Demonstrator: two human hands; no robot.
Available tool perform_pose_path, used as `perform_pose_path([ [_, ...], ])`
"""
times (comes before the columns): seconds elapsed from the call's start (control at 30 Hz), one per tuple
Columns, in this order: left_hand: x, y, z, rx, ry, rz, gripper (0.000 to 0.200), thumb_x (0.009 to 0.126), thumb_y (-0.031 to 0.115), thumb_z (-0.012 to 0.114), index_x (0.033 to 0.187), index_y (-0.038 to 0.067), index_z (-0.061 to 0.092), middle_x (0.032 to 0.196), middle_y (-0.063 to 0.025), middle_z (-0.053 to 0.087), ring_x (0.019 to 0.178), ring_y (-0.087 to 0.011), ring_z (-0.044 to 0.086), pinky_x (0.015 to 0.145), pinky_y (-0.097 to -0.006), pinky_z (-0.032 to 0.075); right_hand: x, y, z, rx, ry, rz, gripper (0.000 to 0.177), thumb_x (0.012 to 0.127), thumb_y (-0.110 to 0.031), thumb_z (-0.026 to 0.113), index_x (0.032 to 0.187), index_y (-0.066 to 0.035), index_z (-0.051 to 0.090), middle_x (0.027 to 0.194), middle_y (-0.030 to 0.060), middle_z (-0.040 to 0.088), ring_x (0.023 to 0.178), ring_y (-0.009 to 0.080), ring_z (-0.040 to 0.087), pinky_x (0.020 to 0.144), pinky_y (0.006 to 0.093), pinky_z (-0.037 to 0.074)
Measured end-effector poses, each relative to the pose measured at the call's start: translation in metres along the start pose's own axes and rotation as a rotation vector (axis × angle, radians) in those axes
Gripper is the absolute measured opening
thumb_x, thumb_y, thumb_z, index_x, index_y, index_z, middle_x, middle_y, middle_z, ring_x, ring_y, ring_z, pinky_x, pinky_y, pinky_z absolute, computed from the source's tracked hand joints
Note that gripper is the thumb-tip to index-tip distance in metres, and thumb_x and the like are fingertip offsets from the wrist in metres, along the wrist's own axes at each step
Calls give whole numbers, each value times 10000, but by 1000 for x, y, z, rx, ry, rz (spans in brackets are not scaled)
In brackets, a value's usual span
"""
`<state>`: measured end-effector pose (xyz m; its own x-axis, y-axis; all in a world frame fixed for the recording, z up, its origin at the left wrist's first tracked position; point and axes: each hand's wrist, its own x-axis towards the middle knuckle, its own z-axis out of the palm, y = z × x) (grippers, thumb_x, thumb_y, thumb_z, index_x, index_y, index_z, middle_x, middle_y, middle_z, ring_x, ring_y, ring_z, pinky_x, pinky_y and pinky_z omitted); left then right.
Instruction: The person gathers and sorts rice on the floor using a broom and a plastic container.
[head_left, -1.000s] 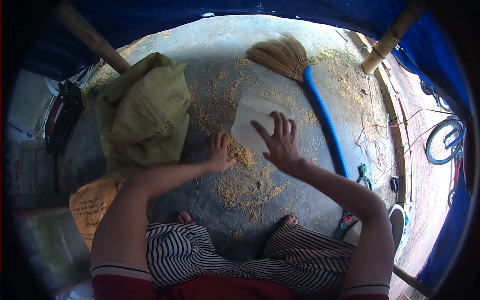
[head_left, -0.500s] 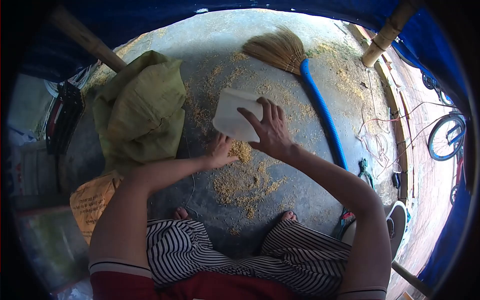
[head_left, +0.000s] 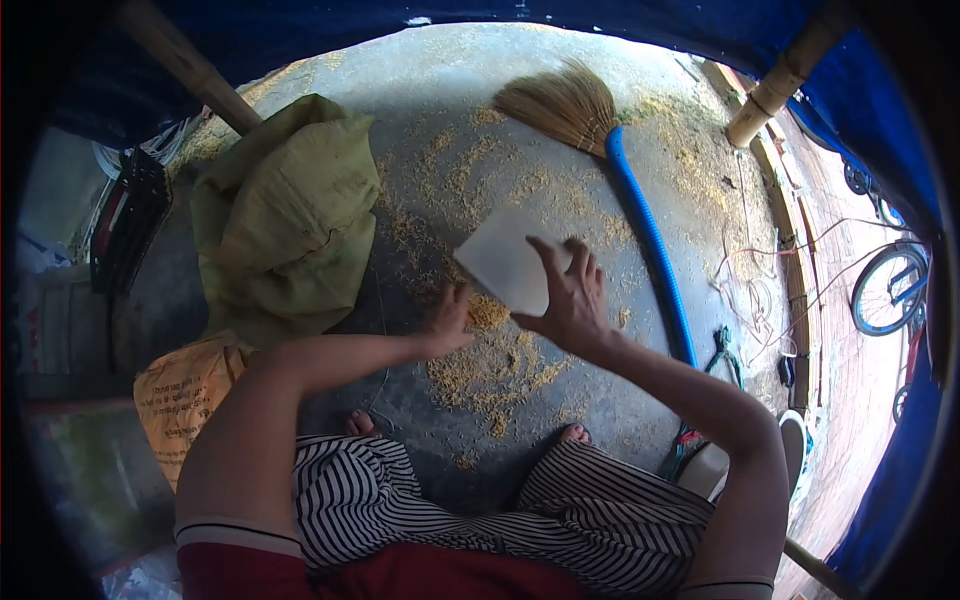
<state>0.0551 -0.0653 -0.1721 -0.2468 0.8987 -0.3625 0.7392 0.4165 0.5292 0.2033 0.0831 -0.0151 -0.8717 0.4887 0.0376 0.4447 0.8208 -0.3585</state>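
A translucent white plastic container [head_left: 505,262] is tilted over the floor, gripped by its right side in my right hand [head_left: 580,302], thumb below and fingers above. Just below its lower left edge lies a small heap of yellow grain [head_left: 489,312], which looks like unhusked rice. My left hand [head_left: 444,325] is low beside this heap, fingers stretched out and nothing in them. Nearer my feet, a thinner patch of grain [head_left: 490,380] spreads over the grey concrete floor [head_left: 400,400].
A straw broom [head_left: 648,235] with a blue handle lies to the right. On the left a green sack [head_left: 290,215] is slumped, with an orange printed bag [head_left: 185,400] closer to me. Bamboo poles [head_left: 785,80] and a bicycle wheel [head_left: 888,288] stand at the right side.
My right hand has brought the container right and closer to me, turning it. My left hand has drawn back slightly from the container's edge, and more of the grain heap shows.
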Motion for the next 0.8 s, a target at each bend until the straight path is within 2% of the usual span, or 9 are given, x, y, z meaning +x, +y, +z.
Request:
perform_pose_path([
  [0.2,32,3,21,-374,208,-160,687,675,166,731,1179,-38,312,1086,-214,454,997,-325,505,821,-407,422,8,3,-2,177,-112,338,956,575,-382,799,1332,-144,265,1197,248,307,1079,401,400,914,486,378],
  [0.3,15,29,-37,-390,292,-42,557,693,137,695,1126,-14,379,1073,-203,495,1000,-334,526,819,-395,441,24,34,3,564,-129,644,986,579,-465,781,1339,-153,236,1149,215,332,1055,377,464,857,423,492],
  [0.33,12,31,-53,-284,194,133,560,697,145,690,1148,1,392,1109,-208,484,1022,-340,519,834,-395,440,29,35,-2,727,-95,712,954,604,-440,776,1337,-137,245,1180,212,352,1089,357,452,817,436,493],
  [0.4,2,32,-89,-168,119,281,564,700,152,684,1171,15,405,1145,-213,473,1045,-346,513,849,-394,439,35,28,-26,1059,-123,884,794,667,-459,737,1297,-178,343,1177,125,468,1081,273,481,890,485,383],
  [0.47,-10,27,-128,-47,227,407,598,700,189,692,1214,52,417,1210,-212,430,1121,-352,451,921,-412,385,49,47,-27,1322,-266,897,719,695,-481,709,1275,-217,375,1180,87,470,1053,263,487,904,520,318],
  [0.53,-12,5,-178,109,453,340,673,706,211,694,1267,32,368,1291,-227,351,1216,-372,337,1007,-446,287,64,30,-40,1362,-219,884,669,720,-465,692,1261,-214,390,1211,73,437,1027,270,487,896,516,336],
  [0.6,-12,-32,-226,341,873,179,674,674,176,668,1266,29,380,1252,-261,383,1189,-361,366,983,-471,310,83,11,-54,1333,-172,776,732,704,-458,706,1291,-210,345,1237,87,408,1044,276,477,894,518,344],
  [0.7,-36,-93,-282,400,887,-103,707,681,232,680,1271,4,364,1288,-286,330,1198,-368,357,993,-446,305,115,-23,-71,1338,-108,615,808,681,-439,728,1320,-208,291,1252,101,389,1071,284,461,889,510,357],
  [0.8,-47,-140,-292,60,789,-280,689,689,264,673,1249,-24,392,1244,-288,400,1153,-357,429,956,-408,361,149,-67,-81,1362,-38,478,855,667,-434,736,1334,-183,263,1256,113,387,1072,274,461,890,501,359],
])
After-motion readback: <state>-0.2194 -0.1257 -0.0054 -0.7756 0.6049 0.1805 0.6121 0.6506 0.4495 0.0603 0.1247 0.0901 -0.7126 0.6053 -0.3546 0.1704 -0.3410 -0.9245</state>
